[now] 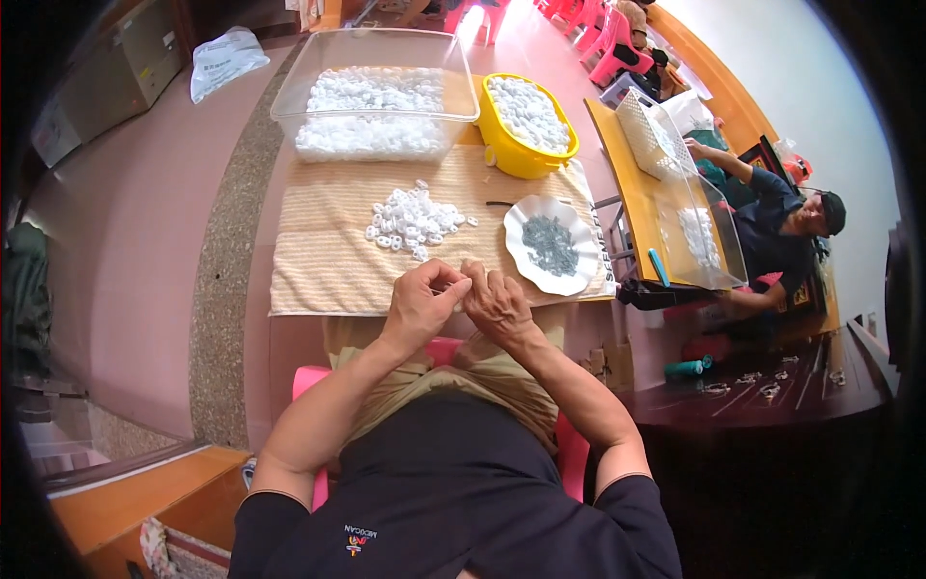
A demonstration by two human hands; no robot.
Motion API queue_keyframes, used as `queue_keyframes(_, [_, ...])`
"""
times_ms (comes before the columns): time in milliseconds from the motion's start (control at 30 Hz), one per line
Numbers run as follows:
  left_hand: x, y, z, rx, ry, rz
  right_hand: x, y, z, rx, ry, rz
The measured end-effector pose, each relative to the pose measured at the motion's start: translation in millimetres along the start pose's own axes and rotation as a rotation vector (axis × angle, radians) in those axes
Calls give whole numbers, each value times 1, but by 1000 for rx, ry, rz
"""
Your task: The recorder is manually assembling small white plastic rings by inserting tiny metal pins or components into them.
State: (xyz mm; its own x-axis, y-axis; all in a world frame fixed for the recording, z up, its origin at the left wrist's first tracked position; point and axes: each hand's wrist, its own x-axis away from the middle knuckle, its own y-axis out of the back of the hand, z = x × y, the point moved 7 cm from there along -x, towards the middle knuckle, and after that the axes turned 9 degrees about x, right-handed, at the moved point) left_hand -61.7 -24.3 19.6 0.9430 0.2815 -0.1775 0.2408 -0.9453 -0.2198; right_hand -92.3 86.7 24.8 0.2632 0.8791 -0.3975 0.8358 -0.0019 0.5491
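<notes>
My left hand (422,301) and my right hand (498,307) meet over the near edge of a striped beige towel (323,265). Fingers on both are closed in a pinch, with the tips almost touching. Whatever sits between them is too small or hidden to make out. Just beyond lies a loose pile of small white plastic pieces with holes (415,222). To the right of it, a white scalloped plate (559,285) holds many small dark grey pieces (550,245). A thin black stick (500,204) lies by the plate's far side.
At the table's far end stand a clear plastic bin (289,101) and a yellow tub (529,166), both filled with white pieces. Rightward, a person (772,217) sits at another table (606,130) with a white basket (641,130) and a clear box (728,265). A white bag (227,63) lies on the floor.
</notes>
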Motion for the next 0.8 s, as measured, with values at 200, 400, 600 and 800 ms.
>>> queue_keyframes(200, [-4, 2, -1, -23, 9, -26, 0, 2, 2, 23, 32, 20])
queue_keyframes(400, [-16, 2, -5, -39, -6, -44, -3, 4, 3, -22, 81, 49])
queue_keyframes(600, [-31, 6, 0, 2, 19, -69, -10, 11, -1, -9, 119, 112])
queue_keyframes(800, [-42, 11, -2, 59, 31, -94, -13, 11, -5, 17, 110, 129])
